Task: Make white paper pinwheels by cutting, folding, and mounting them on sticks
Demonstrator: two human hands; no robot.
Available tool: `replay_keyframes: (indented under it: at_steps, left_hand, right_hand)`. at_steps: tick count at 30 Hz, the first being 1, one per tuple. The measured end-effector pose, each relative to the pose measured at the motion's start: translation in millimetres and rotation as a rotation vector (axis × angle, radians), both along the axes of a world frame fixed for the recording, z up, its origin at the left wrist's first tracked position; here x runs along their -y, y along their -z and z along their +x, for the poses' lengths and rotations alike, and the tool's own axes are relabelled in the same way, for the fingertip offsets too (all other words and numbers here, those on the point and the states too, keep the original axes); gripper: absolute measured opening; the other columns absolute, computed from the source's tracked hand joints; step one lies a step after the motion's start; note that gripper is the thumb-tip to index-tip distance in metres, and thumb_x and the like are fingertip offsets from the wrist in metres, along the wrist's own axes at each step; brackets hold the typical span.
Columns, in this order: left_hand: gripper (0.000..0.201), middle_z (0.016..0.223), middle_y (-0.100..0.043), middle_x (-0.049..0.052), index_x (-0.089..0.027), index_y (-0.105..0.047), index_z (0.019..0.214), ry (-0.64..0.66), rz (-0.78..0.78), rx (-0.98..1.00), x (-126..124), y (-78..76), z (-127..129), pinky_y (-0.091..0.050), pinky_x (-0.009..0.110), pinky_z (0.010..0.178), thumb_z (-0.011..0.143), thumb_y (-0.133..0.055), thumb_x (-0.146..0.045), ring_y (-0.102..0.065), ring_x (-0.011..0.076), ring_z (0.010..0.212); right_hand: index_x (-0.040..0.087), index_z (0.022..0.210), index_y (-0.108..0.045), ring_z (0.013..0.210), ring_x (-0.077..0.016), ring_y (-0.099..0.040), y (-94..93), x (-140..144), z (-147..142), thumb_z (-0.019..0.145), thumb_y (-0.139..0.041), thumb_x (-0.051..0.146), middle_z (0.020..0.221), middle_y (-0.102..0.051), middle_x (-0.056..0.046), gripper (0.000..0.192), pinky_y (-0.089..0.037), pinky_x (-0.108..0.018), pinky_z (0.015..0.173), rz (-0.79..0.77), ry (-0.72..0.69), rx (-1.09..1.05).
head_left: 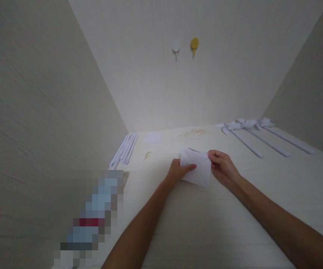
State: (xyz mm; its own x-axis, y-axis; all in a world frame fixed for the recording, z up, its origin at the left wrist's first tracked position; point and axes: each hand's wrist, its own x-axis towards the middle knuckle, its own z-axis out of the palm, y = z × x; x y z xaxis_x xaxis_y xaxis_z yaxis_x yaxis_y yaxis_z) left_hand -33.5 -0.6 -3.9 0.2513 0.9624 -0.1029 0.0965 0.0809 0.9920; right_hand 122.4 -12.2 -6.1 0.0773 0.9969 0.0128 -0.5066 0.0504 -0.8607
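Note:
A white sheet of paper [196, 173] is held up above the pale tabletop, between both hands. My left hand [179, 170] grips its left side, thumb lying across the front and the other fingers behind. At the upper right corner, my right hand [220, 162] is pinched on the sheet's edge. The top edge curves slightly, with a dark gap along it and a small crease or slit near the right corner. Whether it is one layer or several, I cannot tell.
Rolled paper sticks [124, 148] lie at the left, beside a flat square of paper [153, 138]. Three pinwheel-like paper pieces on sticks [247, 143] lie at the right. A white hook [176, 46] and a yellow hook [194, 43] are on the back panel. A blurred-out object [99, 209] stands at lower left.

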Motion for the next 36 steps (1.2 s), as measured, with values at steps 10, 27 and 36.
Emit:
replay_keyframes:
  at_steps: [10,27,36]
  left_hand:
    - [0.023,0.063,-0.062,0.007,-0.010,-0.062,0.063,-0.035,0.001,0.010,-1.7,2.0,-0.1,-0.040,0.025,0.050,0.051,-0.068,-0.029,-0.053,0.0139,0.053]
    - [0.027,0.063,-0.062,0.006,-0.010,-0.064,0.067,0.035,0.006,-0.026,-2.5,2.9,-1.4,-0.040,0.025,0.049,0.050,-0.068,-0.031,-0.053,0.0140,0.053]
    - [0.024,0.051,-0.052,-0.002,-0.012,-0.058,0.055,-0.060,0.055,0.241,-10.9,10.5,-2.7,-0.032,0.021,0.045,0.054,-0.065,-0.035,-0.043,0.0068,0.045]
  right_hand:
    - [0.017,0.057,-0.057,0.049,-0.0089,-0.045,-2.8,-1.1,1.2,0.059,-0.063,0.039,0.054,-0.052,0.001,0.023,-0.035,-0.022,0.045,-0.039,-0.045,-0.081]
    - [0.017,0.046,-0.046,0.041,-0.0055,-0.029,12.9,-8.2,4.2,0.060,-0.065,0.028,0.043,-0.038,0.006,0.026,-0.019,-0.021,0.039,0.108,0.093,0.243]
    - [0.018,0.048,-0.048,0.042,-0.0068,-0.034,8.8,-5.8,3.3,0.057,-0.066,0.029,0.045,-0.042,0.005,0.024,-0.023,-0.021,0.041,0.040,0.009,0.173]
